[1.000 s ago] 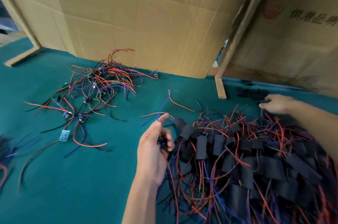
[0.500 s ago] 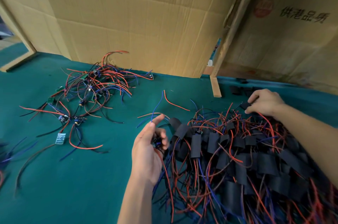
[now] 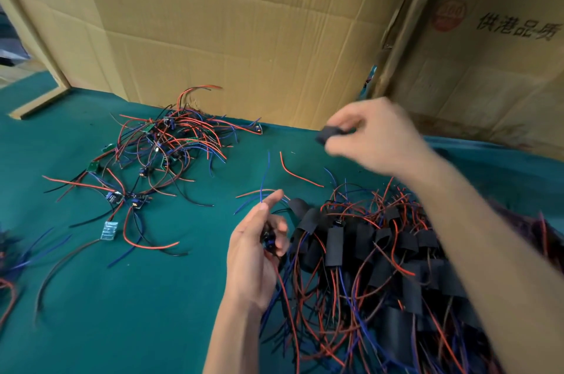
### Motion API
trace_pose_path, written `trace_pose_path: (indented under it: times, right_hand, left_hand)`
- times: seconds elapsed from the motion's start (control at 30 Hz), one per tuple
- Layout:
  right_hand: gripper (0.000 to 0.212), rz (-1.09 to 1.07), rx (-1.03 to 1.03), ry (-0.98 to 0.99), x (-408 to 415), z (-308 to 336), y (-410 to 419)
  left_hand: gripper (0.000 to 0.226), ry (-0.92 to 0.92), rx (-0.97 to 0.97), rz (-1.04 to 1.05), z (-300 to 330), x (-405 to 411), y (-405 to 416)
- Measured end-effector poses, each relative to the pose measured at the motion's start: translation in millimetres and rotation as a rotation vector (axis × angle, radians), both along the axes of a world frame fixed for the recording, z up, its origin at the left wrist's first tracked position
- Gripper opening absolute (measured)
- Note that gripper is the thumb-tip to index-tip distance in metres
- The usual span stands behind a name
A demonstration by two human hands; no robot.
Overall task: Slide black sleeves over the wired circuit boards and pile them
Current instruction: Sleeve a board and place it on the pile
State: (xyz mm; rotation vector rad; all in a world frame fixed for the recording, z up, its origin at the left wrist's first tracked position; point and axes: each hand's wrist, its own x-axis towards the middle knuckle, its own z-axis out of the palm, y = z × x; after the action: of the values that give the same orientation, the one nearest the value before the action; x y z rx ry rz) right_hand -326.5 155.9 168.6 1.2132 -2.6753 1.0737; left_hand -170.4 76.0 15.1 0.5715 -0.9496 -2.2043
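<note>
Black sleeve (image 3: 331, 133) pinched in right hand (image 3: 372, 135), above left hand (image 3: 256, 254) gripping wired board (image 3: 268, 241).

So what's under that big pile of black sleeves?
Red and blue wires poke out beneath the sleeved pile, which lies on the green cloth. The boards inside the sleeves are covered, so they cannot be seen.

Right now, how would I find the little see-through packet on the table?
Start at the tangle of bare wired boards on the green table. Follow it toward the near left edge: the clear packet lies there alone, pale and shiny, not green like the boards.
</note>
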Motion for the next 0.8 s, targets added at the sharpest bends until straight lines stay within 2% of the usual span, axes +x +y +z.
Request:
trace_pose_path:
  times: [0.07, 0.17, 0.23, 0.4, 0.6, 0.8]
  right_hand:
    - [0.042, 0.112, 0.116, 0.171, 48, -15, -7]
    - [0.031, 0.163, 0.285, 0.323, 92, -46, -15]
    - [0.026, 0.145, 0.261, 0.265, 100, -61, -17]
    - [0.032, 0.123, 0.111, 0.103, 88, -71, -9]
    - [0.033, 0.178, 0.055, 0.002, 77, -65, -3]
    - [0.028, 0.234, 0.008, -0.209, 67, -57, 7]
  left_hand:
    - [0.030, 0.028, 0.005, 0.009, 2, 2, 0]
    - [0.031, 0.075, 0.068, -0.027, 6, 6, 0]
    - [0.033, 0.068, 0.108, -0.045, 7, 7, -2]
    - [0.030, -0.006, 0.057, -0.035, 5, 1, 0]
    - [0.025, 0.033, -0.037, -0.012, 0, 0, 3]
    - [0.019, 0.033, -0.034, -0.025, 0, 5, 2]
